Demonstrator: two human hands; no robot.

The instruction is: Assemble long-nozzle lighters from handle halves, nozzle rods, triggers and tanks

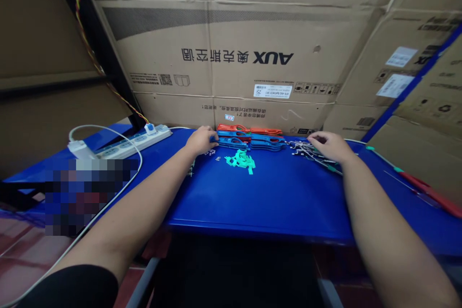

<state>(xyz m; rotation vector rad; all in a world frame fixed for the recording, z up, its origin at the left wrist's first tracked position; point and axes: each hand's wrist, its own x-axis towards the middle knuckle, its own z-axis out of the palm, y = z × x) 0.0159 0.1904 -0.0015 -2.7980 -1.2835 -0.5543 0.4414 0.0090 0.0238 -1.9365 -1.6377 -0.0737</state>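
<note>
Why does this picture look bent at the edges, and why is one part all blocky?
In the head view, the wide lens bows the front edge of the blue table and swells the forearms toward the bottom corners; a pixelated block hides an area left of the left hand; the light is soft, with a faint sheen on the table; the red and blue plastic tools look fairly sharp.

Left hand (200, 140), right hand (331, 147) (blue table (252, 197) beneath)

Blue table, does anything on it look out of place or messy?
The green plastic pieces lie in a loose heap on the blue table, just in front of the neatly stacked red and blue plastic parts, so they look spilled rather than arranged.
</note>
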